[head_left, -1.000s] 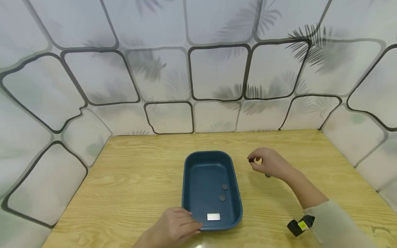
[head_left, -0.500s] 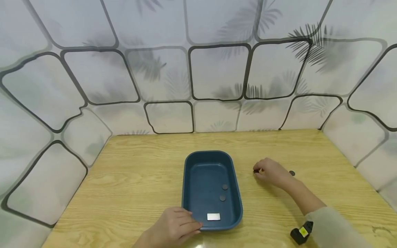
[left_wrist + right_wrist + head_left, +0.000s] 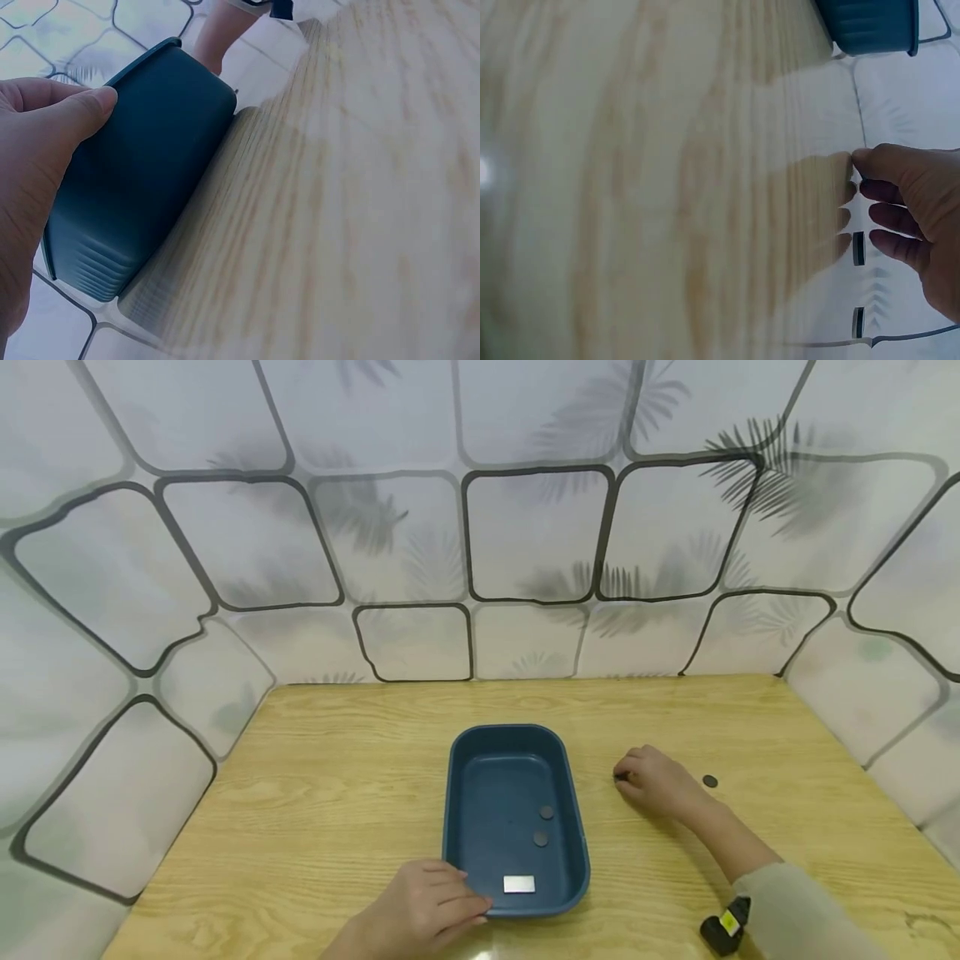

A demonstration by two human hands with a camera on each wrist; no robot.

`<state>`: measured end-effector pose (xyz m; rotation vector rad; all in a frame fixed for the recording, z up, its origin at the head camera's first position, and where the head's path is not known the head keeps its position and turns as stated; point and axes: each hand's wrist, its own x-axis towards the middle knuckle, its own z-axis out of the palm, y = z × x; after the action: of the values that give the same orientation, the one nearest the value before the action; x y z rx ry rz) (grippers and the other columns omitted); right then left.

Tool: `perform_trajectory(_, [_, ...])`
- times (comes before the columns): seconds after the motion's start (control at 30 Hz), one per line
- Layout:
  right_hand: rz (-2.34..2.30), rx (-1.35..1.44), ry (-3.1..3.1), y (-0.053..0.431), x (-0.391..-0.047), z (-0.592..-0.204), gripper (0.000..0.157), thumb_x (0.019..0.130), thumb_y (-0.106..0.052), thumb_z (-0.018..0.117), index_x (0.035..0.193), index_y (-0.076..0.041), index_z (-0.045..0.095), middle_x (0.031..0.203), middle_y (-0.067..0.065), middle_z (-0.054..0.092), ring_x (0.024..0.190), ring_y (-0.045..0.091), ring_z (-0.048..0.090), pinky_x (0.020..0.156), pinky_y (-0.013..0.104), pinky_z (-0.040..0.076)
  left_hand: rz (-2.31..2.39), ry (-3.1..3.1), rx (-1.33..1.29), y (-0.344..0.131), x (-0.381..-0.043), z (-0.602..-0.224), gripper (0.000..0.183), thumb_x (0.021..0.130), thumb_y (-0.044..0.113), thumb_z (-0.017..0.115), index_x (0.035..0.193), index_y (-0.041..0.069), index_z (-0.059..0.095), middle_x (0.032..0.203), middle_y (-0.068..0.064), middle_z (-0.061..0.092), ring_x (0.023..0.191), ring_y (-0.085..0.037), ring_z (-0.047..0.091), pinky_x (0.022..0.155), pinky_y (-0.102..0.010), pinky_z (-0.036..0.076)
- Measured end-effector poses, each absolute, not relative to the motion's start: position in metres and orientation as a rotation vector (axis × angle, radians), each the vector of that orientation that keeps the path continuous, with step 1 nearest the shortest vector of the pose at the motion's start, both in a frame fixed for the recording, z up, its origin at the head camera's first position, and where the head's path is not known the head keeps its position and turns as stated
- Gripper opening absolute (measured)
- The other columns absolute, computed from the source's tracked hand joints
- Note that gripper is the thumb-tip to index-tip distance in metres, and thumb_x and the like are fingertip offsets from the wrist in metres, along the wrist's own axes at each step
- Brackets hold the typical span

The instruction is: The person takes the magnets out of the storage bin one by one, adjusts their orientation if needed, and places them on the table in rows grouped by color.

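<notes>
A blue rectangular tray (image 3: pixel 456 793) stands on the table, with two small grey discs (image 3: pixel 546 812) and a shiny silver rectangle (image 3: pixel 519 884) inside. My left hand (image 3: pixel 420 906) grips the tray's near left corner; in the left wrist view its thumb (image 3: pixel 94 105) lies against the outer wall (image 3: pixel 150 142). Right of the tray, my right hand (image 3: pixel 656 781) is low over the table, pinching a small dark disc (image 3: pixel 619 776) mostly covered by the fingertips. Another dark disc (image 3: pixel 710 781) lies on the table to its right. Two dark discs (image 3: pixel 859 248) show beyond the fingers in the right wrist view.
The wood-grain table (image 3: pixel 337 777) is bounded at the back and sides by a pale wall covering (image 3: pixel 405 543) with dark outlines and leaf prints. A black device with a yellow label (image 3: pixel 725 927) sits at my right wrist.
My right hand has come down to the table and shifted slightly right, still pinching the dark disc. The disc on the table is now fully uncovered. The left hand has stayed on the tray.
</notes>
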<state>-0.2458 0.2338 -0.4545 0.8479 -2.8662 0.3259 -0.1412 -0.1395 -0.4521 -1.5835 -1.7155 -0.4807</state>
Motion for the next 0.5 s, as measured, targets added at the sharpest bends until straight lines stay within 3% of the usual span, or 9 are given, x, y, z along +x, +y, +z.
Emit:
perform_trajectory(0.27, [0.498, 0.827, -2.906, 0.2394, -0.2472, -0.4543, 0.012, 0.084, -0.016, 0.071, 0.094, -0.009, 0.070, 0.089, 0.001, 0.064, 0.081, 0.020, 0.057, 0.069, 0.036, 0.050, -0.486, -1.721, -1.587, -0.1388, -0.1411, -0.4533, 0.014, 0.092, 0.020, 0.063, 0.089, 0.014, 0.075, 0.078, 0.008, 0.071, 0.071, 0.004, 0.065, 0.075, -0.017, 0.053])
perform_trajectory(0.5, [0.705, 0.699, -2.850, 0.2378, -0.2473, -0.4515, 0.017, 0.088, -0.014, 0.066, 0.099, -0.001, 0.068, 0.096, 0.012, 0.066, 0.083, 0.024, 0.059, 0.070, 0.037, 0.052, -0.478, -1.715, -1.588, -0.1389, -0.1423, -0.4535, 0.016, 0.092, 0.020, 0.061, 0.088, 0.014, 0.075, 0.078, 0.008, 0.071, 0.070, 0.003, 0.065, 0.075, -0.017, 0.053])
